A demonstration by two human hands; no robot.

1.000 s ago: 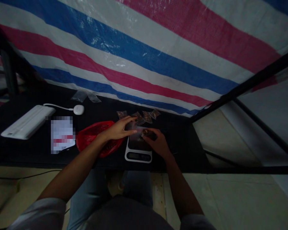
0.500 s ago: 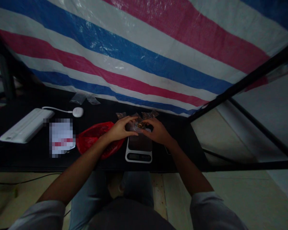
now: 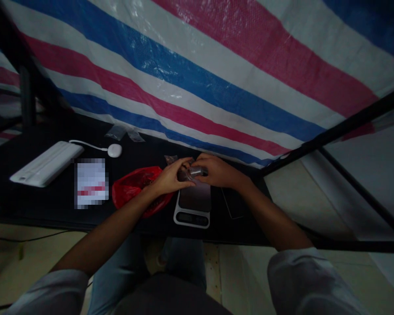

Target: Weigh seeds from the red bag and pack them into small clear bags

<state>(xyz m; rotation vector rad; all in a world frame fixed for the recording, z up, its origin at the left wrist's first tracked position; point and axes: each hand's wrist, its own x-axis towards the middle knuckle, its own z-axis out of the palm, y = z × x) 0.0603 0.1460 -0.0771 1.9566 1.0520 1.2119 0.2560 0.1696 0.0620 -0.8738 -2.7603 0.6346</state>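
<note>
My left hand (image 3: 174, 177) is closed on a small clear plastic bag (image 3: 184, 176), thumb and fingers curved round its mouth. My right hand (image 3: 218, 171) grips a small clear cup (image 3: 199, 171), tilted on its side with its opening toward the bag. Fingers and dim light hide most of the contents. Both hands are just above the far part of a white digital scale (image 3: 192, 218) with a dark plate. A red plastic bag (image 3: 128, 188) holding dark brown bits lies open beside my left wrist.
A small filled packet (image 3: 170, 159) lies behind my left hand. Clear flat bags (image 3: 116, 131) rest near the striped sheet (image 3: 170, 87). At left are a long white device (image 3: 47, 164), a round white puck (image 3: 114, 151) and a blurred-out card (image 3: 91, 183). A thin dark rectangle (image 3: 233, 204) lies right of the scale.
My right hand has turned over and risen slightly, tipping the clear cup from upright onto its side toward the bag. My left hand stays near the same spot. The view has shifted slightly.
</note>
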